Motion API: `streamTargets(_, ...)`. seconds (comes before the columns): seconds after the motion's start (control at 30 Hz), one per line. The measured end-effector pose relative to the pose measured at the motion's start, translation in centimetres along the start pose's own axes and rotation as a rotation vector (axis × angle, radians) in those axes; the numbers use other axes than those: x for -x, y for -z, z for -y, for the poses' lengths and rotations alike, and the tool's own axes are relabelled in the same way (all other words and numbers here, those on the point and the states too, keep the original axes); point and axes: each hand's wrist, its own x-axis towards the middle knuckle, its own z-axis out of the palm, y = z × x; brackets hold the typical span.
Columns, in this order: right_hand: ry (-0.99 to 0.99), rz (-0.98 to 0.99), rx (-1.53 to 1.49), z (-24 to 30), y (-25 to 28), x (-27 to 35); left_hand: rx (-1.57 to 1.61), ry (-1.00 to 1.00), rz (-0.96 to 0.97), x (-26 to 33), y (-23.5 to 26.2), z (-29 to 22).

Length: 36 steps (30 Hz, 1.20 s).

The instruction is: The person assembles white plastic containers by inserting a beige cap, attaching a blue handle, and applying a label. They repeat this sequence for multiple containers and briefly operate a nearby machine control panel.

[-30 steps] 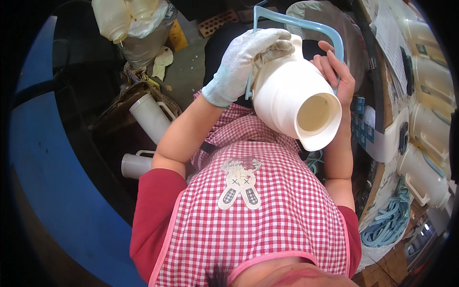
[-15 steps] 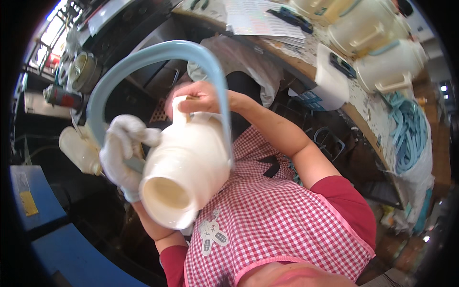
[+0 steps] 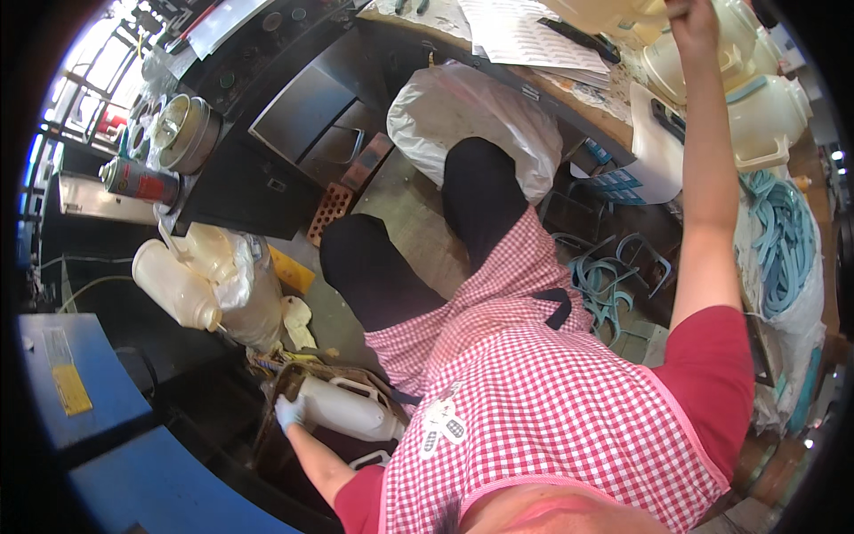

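My bare right hand [image 3: 690, 20] reaches the bench at the upper right edge of the picture. Its fingers are closed at a cream plastic jug [image 3: 614, 16], which the frame's top edge cuts off. Low on the left, my left hand [image 3: 289, 414] in a white glove is down in a brown bin [image 3: 260, 445]. It rests against the end of a white plastic jug [image 3: 342, 409] lying on its side, and its fingers seem closed on that end, though they are partly hidden. Part of another pale handle [image 3: 369, 460] shows beside this jug.
More cream jugs [image 3: 772, 116] stand on the bench at right. Blue straps [image 3: 783, 240] lie heaped below them, and others [image 3: 605, 285] lie under the bench. A bag with jugs [image 3: 173, 285] stands left. Blue cabinets [image 3: 80, 365] border the lower left; a white sack [image 3: 480, 116] sits ahead.
The cream jug with the blue hoop handle has left the space before my chest. My right hand has moved up and right to the bench; my left hand has gone down into the bin.
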Motion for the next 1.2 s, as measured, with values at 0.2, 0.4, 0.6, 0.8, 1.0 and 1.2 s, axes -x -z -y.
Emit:
streamTargets(0.2, 0.194, -0.342, 0.602, -7.3, 3.3, -9.6, -0.251, -0.088, 0.506, -0.7, 3.5, -5.0)
streamTargets(0.4, 0.161, -0.419, 0.758, -12.2, 4.7, -9.9, -0.257, -0.244, -0.118, 4.6, -0.1, -5.4)
streamTargets(0.6, -0.004, -0.267, 0.596, -10.6, 11.2, -7.9, 0.093, 0.236, -0.335, 9.4, -2.4, -9.1)
streamTargets(0.8, -0.223, -0.045, 0.263, -7.9, 17.4, -6.8, 0.105, 0.138, -0.159, 7.8, -5.4, -5.9)
streamTargets(1.0, -0.235, -0.173, 0.422, -8.0, 19.8, -8.1, 0.094, -0.112, -0.192, 4.1, -4.4, -5.3)
streamTargets(1.2, -0.208, -0.264, 0.674, -8.2, 17.0, -6.9, -0.021, -0.147, 0.211, 2.0, -2.1, -6.9)
